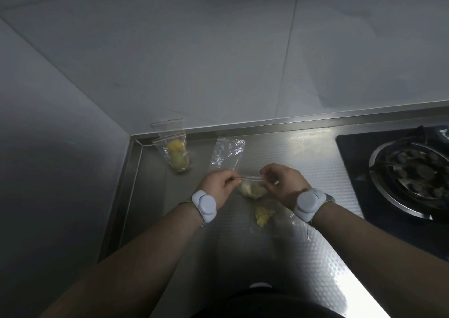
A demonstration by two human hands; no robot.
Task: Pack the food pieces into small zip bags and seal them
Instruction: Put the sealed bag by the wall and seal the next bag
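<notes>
Both forearms reach in from the near edge, each with a grey wrist device, over the steel counter (315,152). Left hand (216,186) and right hand (283,184) each pinch one end of the zip strip of a small zip bag (250,184), fingers curled narrow on it, the strip stretched level between them. Pale food pieces sit in the bag's belly, just below the strip. Sealing looks to be the step in hand: it would go best by keeping the strip taut and running a thumb and fingertip along it end to end, pressing the air out first, with the food kept clear of the track. Loose shredded food (263,215) lies nearer, between the wrists. Farther off, an empty zip bag (227,153) lies flat; at far left, a filled bag (177,153) of yellow pieces stands by the wall. A gas burner (410,171) sits right.
</notes>
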